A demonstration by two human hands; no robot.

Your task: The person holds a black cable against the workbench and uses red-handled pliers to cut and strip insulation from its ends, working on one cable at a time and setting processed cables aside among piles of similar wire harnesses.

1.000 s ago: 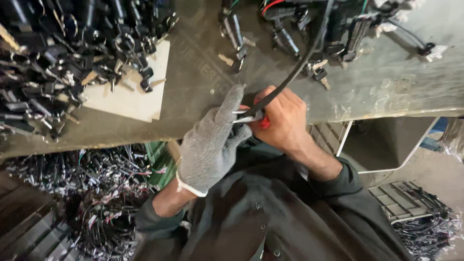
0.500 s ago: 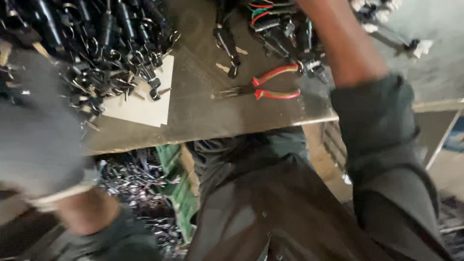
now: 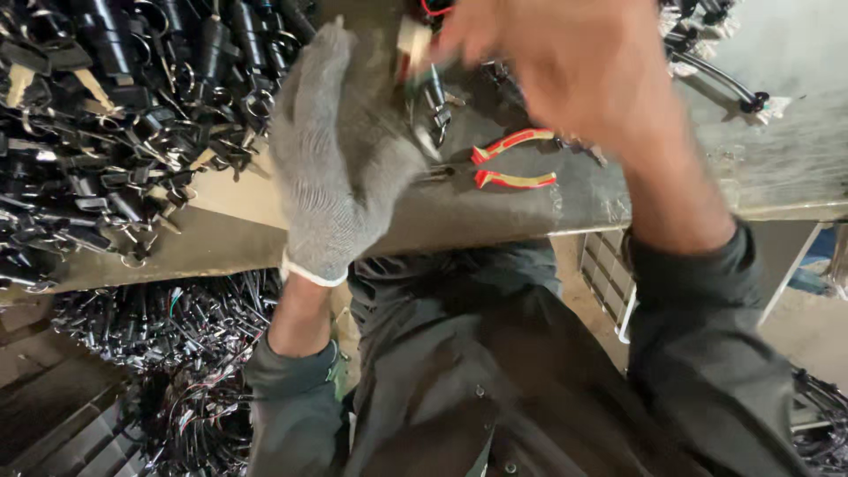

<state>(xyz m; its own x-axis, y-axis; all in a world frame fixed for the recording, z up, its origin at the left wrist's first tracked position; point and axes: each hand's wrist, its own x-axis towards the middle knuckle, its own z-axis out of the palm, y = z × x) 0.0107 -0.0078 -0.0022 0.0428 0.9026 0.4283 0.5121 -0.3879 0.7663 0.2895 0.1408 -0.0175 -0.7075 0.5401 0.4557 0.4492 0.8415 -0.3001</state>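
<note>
My left hand (image 3: pixel 340 150), in a grey knit glove, is raised over the workbench (image 3: pixel 495 212) with its fingers against a small black part with a beige tag (image 3: pixel 428 88). My bare right hand (image 3: pixel 565 71) is blurred just right of that part, fingertips close to it; its grip is unclear. Red-handled pliers (image 3: pixel 512 166) lie on the bench under the right hand, held by neither hand.
A large heap of black parts with metal rings (image 3: pixel 115 115) covers the bench's left side over a pale board (image 3: pixel 234 199). More wired parts (image 3: pixel 715 53) lie at the far right. Bundles of black wiring (image 3: pixel 150 336) fill crates below the bench.
The pliers have been put down on the bench. Both hands have come together above it, the gloved left hand swinging in from the left, and a small black part is now between them.
</note>
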